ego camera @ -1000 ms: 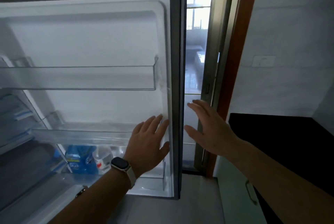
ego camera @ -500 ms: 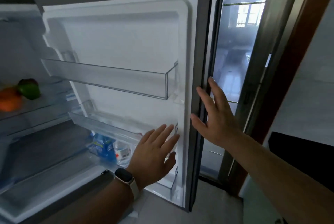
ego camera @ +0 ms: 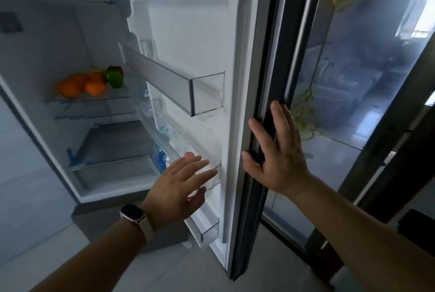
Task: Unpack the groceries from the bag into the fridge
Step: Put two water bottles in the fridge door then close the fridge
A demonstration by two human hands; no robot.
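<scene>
Two hands are raised at the fridge door (ego camera: 204, 39), which stands swung wide. The right hand (ego camera: 277, 155) lies flat against the door's dark outer edge about halfway up, with its fingers straight and spread and its thumb over the grey seal, so it presses there without curling round anything. The left hand (ego camera: 179, 185), with a watch (ego camera: 133, 213) on its wrist, is held out with straight, relaxed fingers in front of the door's middle shelf and holds nothing. Blur hides whether its fingertips touch that shelf.

A clear upper shelf (ego camera: 164, 79) juts from the inner face of the door above the left hand. A blue-labelled bottle (ego camera: 159, 154) stands in a lower door shelf, just left of that hand.

Left of the door, inside the fridge (ego camera: 47, 32), several oranges (ego camera: 80, 84) and a green pepper (ego camera: 115, 77) sit together on a glass shelf (ego camera: 117, 98), the pepper nearest the door. Behind the door, on its right, is a glass sliding door (ego camera: 353, 79).
</scene>
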